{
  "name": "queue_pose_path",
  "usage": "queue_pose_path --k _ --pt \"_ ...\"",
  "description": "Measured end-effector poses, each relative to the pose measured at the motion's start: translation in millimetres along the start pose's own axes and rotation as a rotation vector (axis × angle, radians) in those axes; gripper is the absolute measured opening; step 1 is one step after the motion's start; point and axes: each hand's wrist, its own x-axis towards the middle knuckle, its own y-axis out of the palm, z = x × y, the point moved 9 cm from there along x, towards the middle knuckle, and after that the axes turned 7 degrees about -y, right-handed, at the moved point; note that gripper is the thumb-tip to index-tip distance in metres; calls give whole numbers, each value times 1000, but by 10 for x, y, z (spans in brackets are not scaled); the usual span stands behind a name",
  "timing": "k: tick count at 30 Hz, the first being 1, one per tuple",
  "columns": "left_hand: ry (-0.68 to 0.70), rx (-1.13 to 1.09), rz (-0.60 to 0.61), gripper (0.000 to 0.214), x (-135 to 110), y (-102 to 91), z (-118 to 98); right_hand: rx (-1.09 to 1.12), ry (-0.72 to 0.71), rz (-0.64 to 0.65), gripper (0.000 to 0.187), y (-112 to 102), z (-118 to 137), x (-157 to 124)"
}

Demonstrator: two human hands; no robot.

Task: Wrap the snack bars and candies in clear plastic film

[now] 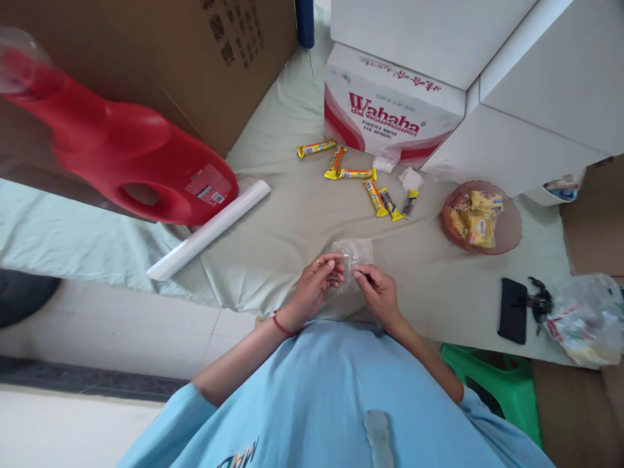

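Observation:
Close to the table's front edge, a small clear plastic bag [358, 249] is between my two hands. My left hand [312, 286], with a red string bracelet at the wrist, has its fingers curled at the bag's left side. Thumb and index finger of my right hand [381, 294] pinch the bag's right part. Farther back lie several small wrapped snack bars, including a yellow and orange bar [375, 198] and a dark and yellow bar [410, 203]. Crumpled white tissue [411, 179] is near them.
A translucent pink bowl [509, 227] of wrapped snacks stands to the right, with a black phone [513, 311], keys [540, 299] and a plastic bag of items [585, 318] nearer. Leftward are a white roll [209, 231] and a red jug [146, 156]. A Wahaha carton [390, 107] stands behind.

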Motion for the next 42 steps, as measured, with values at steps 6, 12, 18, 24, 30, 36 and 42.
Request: queue_pose_path --k 6,12,18,24,30,36,42 --pt "-97 141 -189 57 2 -141 148 269 194 -8 33 34 -127 -37" --pt "-56 252 -129 40 100 -149 88 502 269 -209 33 -199 -275 -29" --pt "-2 100 -148 36 79 -373 -152 629 265 -384 32 -592 -420 -32" --pt "-27 -18 -50 54 39 -252 -179 721 341 -377 36 -626 -487 -56" --pt "92 21 -271 56 83 -549 -207 866 444 -403 27 -514 -637 -54" --pt "316 481 -492 48 -127 -728 -473 979 520 -428 17 -526 -771 -99" --pt "377 943 -450 46 -17 -506 -432 1009 519 -392 15 -518 -755 -94"
